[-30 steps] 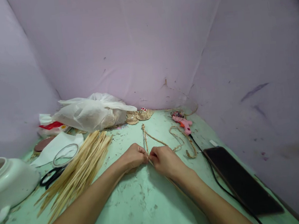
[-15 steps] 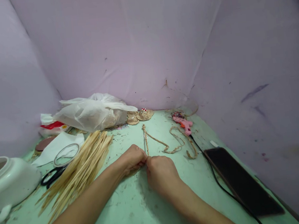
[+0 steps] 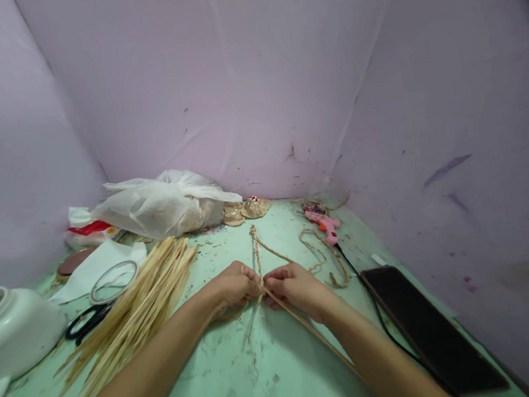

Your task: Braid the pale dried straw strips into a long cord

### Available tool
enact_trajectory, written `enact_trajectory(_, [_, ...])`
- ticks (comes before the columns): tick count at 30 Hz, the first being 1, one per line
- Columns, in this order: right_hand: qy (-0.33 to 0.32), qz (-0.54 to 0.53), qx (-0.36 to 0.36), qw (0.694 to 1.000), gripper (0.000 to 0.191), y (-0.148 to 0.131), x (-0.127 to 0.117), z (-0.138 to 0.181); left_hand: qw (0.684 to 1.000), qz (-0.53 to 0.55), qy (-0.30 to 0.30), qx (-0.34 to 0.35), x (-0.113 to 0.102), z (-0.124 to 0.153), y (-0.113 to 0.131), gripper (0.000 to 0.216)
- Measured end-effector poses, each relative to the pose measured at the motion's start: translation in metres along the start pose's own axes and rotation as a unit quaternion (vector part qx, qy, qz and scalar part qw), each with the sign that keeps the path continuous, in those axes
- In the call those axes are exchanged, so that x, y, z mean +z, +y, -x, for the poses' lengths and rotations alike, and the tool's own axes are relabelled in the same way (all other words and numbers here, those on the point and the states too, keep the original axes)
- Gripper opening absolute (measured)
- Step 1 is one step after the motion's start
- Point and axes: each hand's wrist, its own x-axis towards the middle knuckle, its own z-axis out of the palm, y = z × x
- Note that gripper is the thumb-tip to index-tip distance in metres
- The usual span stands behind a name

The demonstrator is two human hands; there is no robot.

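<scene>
My left hand (image 3: 234,286) and my right hand (image 3: 296,286) meet at the middle of a green table (image 3: 244,375), both pinched on thin straw strands (image 3: 299,323). From the pinch, a finished braided straw cord (image 3: 256,249) runs straight away from me. Loose strand ends trail back toward me, one under my right forearm and another beneath my left hand. Both hands rest on the tabletop with fingers closed round the strands.
A bundle of straw stalks (image 3: 135,311) lies left of my arm, with black scissors (image 3: 86,320), a wire ring (image 3: 112,282) and a white pot (image 3: 10,332) beyond. A plastic bag (image 3: 162,202) sits at the back. At right lie a pink glue gun (image 3: 323,223), its cable and a dark phone (image 3: 426,326).
My right hand turned over and back, passing one strand across the other, so the loose ends now splay toward me. The left hand stayed pinched in place.
</scene>
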Motion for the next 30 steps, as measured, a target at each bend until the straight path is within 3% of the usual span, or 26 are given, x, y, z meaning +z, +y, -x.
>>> enact_trajectory(3, [-0.054,-0.094,0.056,0.993,0.015,0.004,0.013,-0.003,1.000,-0.013,-0.001,0.007,0.000,0.000,0.000,0.005])
enact_trajectory(8, [0.013,0.004,0.003,1.000,0.016,0.019,0.017,-0.014,0.990,-0.133,0.044,0.034,0.002,-0.001,-0.006,0.005])
enact_trajectory(12, [0.046,-0.002,-0.019,0.999,0.013,0.027,0.019,-0.020,0.951,-0.290,0.086,0.069,0.001,-0.001,-0.006,0.014])
enact_trajectory(18, [0.022,-0.114,-0.006,0.993,0.010,0.025,0.026,-0.019,0.898,-0.414,0.148,-0.012,0.001,0.008,0.007,0.019])
enact_trajectory(22, [0.031,-0.184,0.005,0.982,0.008,0.022,0.027,-0.017,0.885,-0.429,0.173,-0.048,0.016,0.019,0.014,0.024])
enact_trajectory(27, [0.062,-0.228,0.044,0.971,0.007,0.014,0.024,-0.012,0.858,-0.472,0.202,-0.029,0.041,0.028,0.017,0.023])
enact_trajectory(30, [0.062,-0.224,0.047,0.972,0.007,0.008,0.023,-0.007,0.857,-0.482,0.179,-0.036,0.044,0.029,0.021,0.023])
